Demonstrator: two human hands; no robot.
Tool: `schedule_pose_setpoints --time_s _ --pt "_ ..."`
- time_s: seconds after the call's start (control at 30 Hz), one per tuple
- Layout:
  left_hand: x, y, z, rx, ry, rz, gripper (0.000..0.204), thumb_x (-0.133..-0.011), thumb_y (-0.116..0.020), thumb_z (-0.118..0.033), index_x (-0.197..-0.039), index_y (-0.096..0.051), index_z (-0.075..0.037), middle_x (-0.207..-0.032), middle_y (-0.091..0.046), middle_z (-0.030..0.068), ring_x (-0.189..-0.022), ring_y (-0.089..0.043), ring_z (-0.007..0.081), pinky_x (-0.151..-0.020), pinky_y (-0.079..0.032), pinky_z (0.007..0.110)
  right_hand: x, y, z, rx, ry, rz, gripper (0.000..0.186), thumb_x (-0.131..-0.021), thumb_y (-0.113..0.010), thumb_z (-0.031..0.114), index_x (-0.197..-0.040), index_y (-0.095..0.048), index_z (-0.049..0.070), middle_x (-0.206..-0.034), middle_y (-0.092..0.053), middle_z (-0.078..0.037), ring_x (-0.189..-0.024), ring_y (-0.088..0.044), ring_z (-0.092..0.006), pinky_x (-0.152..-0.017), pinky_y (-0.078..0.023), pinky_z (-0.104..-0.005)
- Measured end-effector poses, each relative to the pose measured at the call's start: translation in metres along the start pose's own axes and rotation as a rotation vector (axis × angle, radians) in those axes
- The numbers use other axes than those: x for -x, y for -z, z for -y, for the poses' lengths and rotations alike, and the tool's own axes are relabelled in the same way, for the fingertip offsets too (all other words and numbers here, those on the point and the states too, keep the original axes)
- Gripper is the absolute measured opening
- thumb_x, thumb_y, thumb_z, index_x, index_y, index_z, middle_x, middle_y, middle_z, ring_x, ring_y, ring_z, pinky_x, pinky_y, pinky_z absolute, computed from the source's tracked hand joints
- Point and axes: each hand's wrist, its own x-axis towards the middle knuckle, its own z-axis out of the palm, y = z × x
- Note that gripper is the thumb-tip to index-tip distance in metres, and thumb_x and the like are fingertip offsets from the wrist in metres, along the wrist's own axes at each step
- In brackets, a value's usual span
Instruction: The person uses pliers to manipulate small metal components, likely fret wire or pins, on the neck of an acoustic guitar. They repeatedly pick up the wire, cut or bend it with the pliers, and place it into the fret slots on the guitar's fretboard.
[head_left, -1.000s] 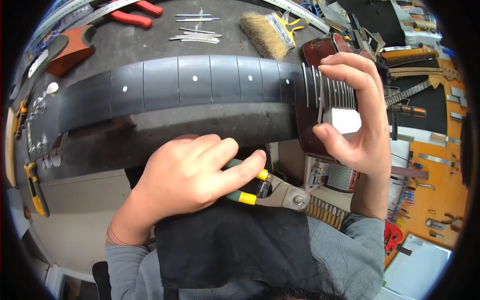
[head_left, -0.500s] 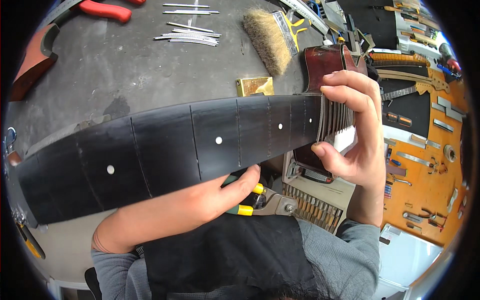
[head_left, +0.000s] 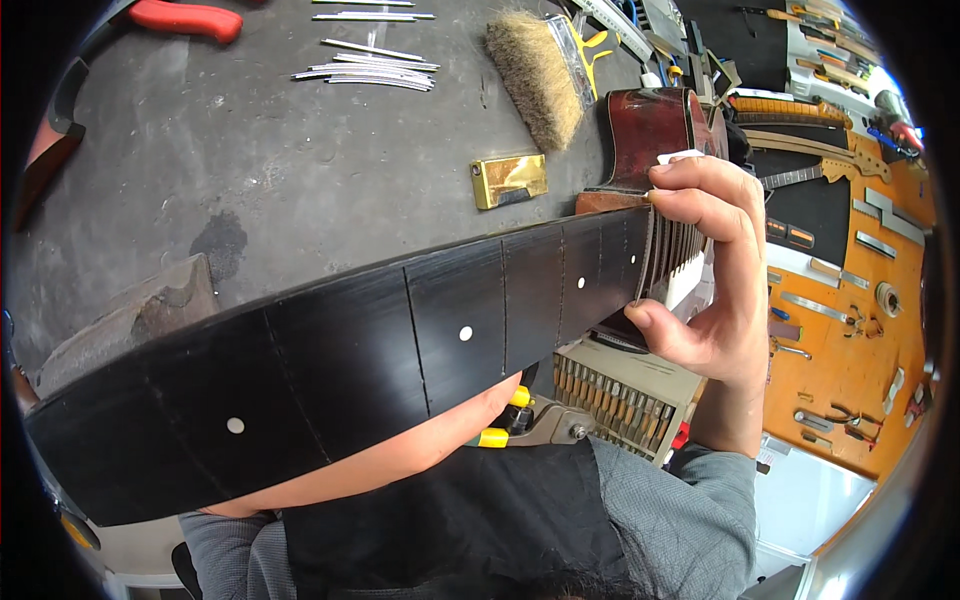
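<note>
A dark fretboard (head_left: 365,350) with white dot inlays and slots across it stretches over the middle of the view, tilted down toward the left. At its right end, my right hand (head_left: 715,270) spans the board, thumb at the near edge and fingertips at the far edge. Between them a thin silvery fret wire (head_left: 643,255) lies across the board, pinched at its ends. Further frets continue toward the dark red guitar body (head_left: 650,135). Under the neck lies my left hand (head_left: 490,400), its fingers hidden by the fretboard. Cutters (head_left: 550,420) with green and yellow handles are close to it.
On the grey bench (head_left: 330,150) lie several fret wire pieces (head_left: 370,72), a brass block (head_left: 510,180), a wide brush (head_left: 540,80) and a red-handled tool (head_left: 185,18). A worn support block (head_left: 130,320) is behind the neck. Tools hang on an orange board (head_left: 840,340) at right.
The neck appears lower and more tilted, its left end nearer to me. My left hand's fingers, partly visible before, are now hidden beneath it. My right hand keeps its pinch.
</note>
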Motion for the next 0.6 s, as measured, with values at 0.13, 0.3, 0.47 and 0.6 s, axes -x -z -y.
schedule_pose_setpoints --time_s 0.13,0.3,0.47,0.6 --pt "0.001 0.002 0.003 -0.111 -0.042 -0.012 0.041 -0.105 -0.072 -0.008 -0.145 -0.074 -0.013 -0.130 -0.077 0.0095 -0.119 -0.075 0.0287 -0.106 -0.058 0.040 0.000 -0.002 0.002 0.014 -0.006 0.004 0.074 -0.074 -0.096 0.035 -0.138 -0.072 0.006 -0.142 -0.070 -0.013 -0.133 -0.063 -0.0354 -0.119 -0.039 -0.0515" --pt "-0.002 0.008 0.004 -0.211 -0.065 0.003 0.040 -0.105 -0.072 -0.010 -0.145 -0.074 -0.014 -0.129 -0.078 0.0079 -0.118 -0.076 0.0274 -0.106 -0.058 0.040 0.000 -0.004 0.001 -0.014 0.001 0.000 0.073 -0.075 -0.095 0.035 -0.137 -0.072 0.006 -0.141 -0.070 -0.014 -0.132 -0.063 -0.0357 -0.118 -0.039 -0.0512" --pt "-0.003 0.008 0.002 -0.262 -0.086 0.037 0.040 -0.105 -0.073 -0.012 -0.145 -0.075 -0.015 -0.129 -0.078 0.0063 -0.117 -0.077 0.0260 -0.105 -0.059 0.039 -0.002 -0.002 0.000 -0.015 0.013 0.005 0.073 -0.075 -0.095 0.036 -0.138 -0.072 0.005 -0.141 -0.070 -0.014 -0.131 -0.063 -0.0361 -0.116 -0.040 -0.0514" --pt "-0.005 0.000 0.000 -0.328 -0.101 -0.041 0.037 -0.105 -0.075 -0.016 -0.143 -0.076 -0.017 -0.123 -0.079 0.0025 -0.111 -0.078 0.0220 -0.099 -0.061 0.039 -0.002 -0.002 0.001 -0.012 0.012 0.015 0.073 -0.075 -0.095 0.036 -0.138 -0.072 0.006 -0.141 -0.070 -0.014 -0.130 -0.063 -0.0362 -0.116 -0.040 -0.0510"
